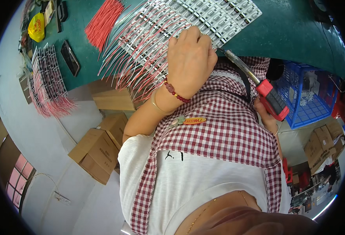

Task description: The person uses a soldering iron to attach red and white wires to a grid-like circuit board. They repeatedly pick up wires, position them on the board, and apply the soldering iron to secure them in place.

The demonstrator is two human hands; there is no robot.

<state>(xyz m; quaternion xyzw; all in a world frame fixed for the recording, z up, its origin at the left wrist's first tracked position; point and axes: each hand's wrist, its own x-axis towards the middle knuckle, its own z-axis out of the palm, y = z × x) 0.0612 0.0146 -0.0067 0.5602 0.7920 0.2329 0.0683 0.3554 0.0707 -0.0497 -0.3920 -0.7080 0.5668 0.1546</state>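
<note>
My left hand (191,56) rests at the near edge of a panel of small silvery metal holders (204,17), its fingers curled and closed. What its fingertips hold, if anything, is hidden beneath the hand. My right hand (263,111) is wrapped round the red and black handle of a soldering iron (273,100). The iron's metal shaft points up and left, and its tip is close to the panel's edge beside my left hand. Many thin red and white wires (145,51) fan out from the panel's left half and hang over the table's near edge.
On the green table (288,33) lie a bundle of red wires (104,24), a dark phone (69,58), a yellow bag (36,27) and a second wired panel (49,70) overhanging the edge. A blue plastic crate (311,94) stands at the right. Cardboard boxes (96,150) sit below.
</note>
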